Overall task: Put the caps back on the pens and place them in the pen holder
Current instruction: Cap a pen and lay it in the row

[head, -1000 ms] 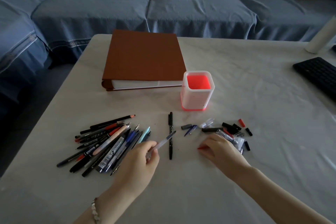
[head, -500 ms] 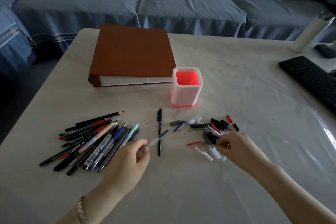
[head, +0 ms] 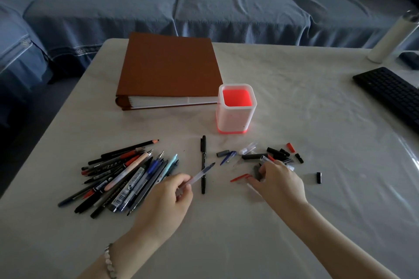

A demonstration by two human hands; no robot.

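My left hand (head: 167, 201) pinches a clear-barrelled pen (head: 202, 174) with its dark tip bare, pointing up and to the right. It lies across a black marker (head: 203, 156) on the table. My right hand (head: 281, 184) lies palm down over the scattered loose caps (head: 275, 153), fingers spread and touching them. I see nothing gripped in it. A red cap (head: 239, 178) lies just left of its fingertips. A heap of uncapped pens (head: 127, 179) is on the left. The white pen holder (head: 235, 118) with a red inside stands behind, with no pens in it.
A brown binder (head: 170, 68) lies behind and left of the holder. A black keyboard (head: 392, 95) and a white bottle (head: 392, 36) are at the far right. One black cap (head: 319, 177) lies apart to the right. A blue sofa (head: 136, 7) runs behind the table.
My right hand left the red cap, went right into the cap pile, then slid back left over the white caps. My left hand kept hold of the clear pen.
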